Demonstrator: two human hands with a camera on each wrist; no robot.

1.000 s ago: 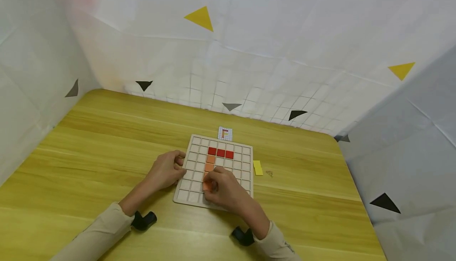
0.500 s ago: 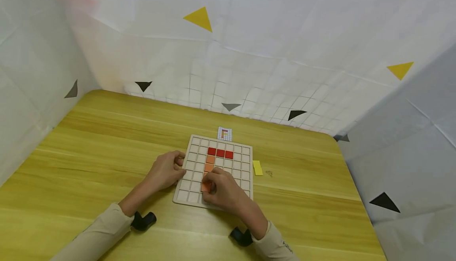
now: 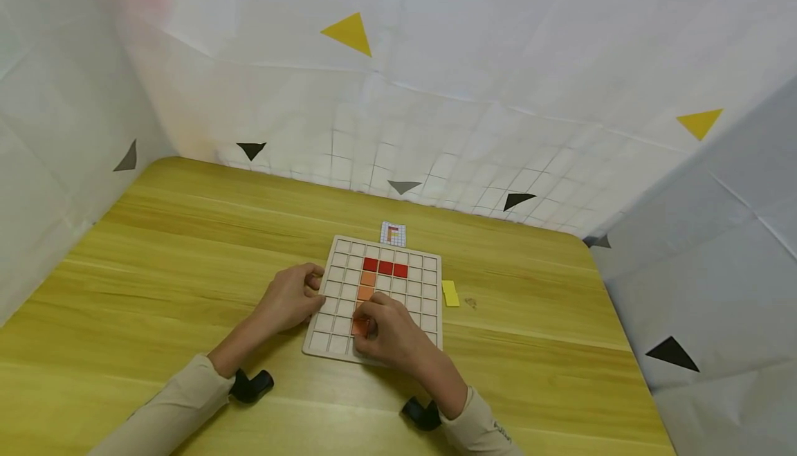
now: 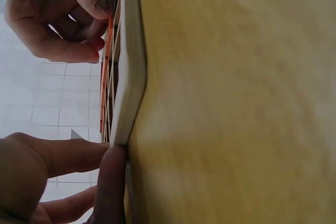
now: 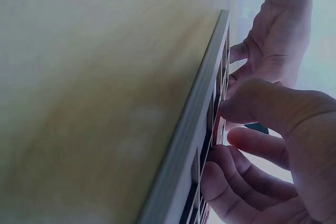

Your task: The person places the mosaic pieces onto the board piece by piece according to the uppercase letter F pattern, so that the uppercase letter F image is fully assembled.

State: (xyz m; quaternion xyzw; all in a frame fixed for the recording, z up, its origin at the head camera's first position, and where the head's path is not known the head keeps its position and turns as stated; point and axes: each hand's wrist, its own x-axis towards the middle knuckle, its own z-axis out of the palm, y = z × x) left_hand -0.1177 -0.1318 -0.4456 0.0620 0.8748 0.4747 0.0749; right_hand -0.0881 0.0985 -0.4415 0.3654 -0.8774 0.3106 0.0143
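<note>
A pale wooden grid board (image 3: 320, 342) lies on the table. My left hand (image 3: 289, 297) holds its left edge; in the left wrist view the thumb and a finger (image 4: 79, 153) pinch the rim. Over the lower middle of the board, my right hand (image 3: 395, 335) has thumb and forefinger about an orange square tile (image 3: 360, 327) at a grid cell. Other orange tiles (image 3: 366, 293) run up the same column, partly hidden by the fingers. Several red tiles (image 3: 386, 268) form a row at the column's top. In the right wrist view, the right thumb (image 5: 247, 103) touches the board's surface.
Beyond the board's far edge lies a small pattern card (image 3: 393, 234) with a coloured figure on a grid. Yellow tiles (image 3: 451, 293) sit just right of the board, beside a small mark (image 3: 471, 303) on the table (image 3: 529, 359). White sheeting (image 3: 436, 131) walls the table in.
The orange tile at my right fingertips has shifted slightly left and now lies flatter in line with its column. My left hand and the board have stayed put.
</note>
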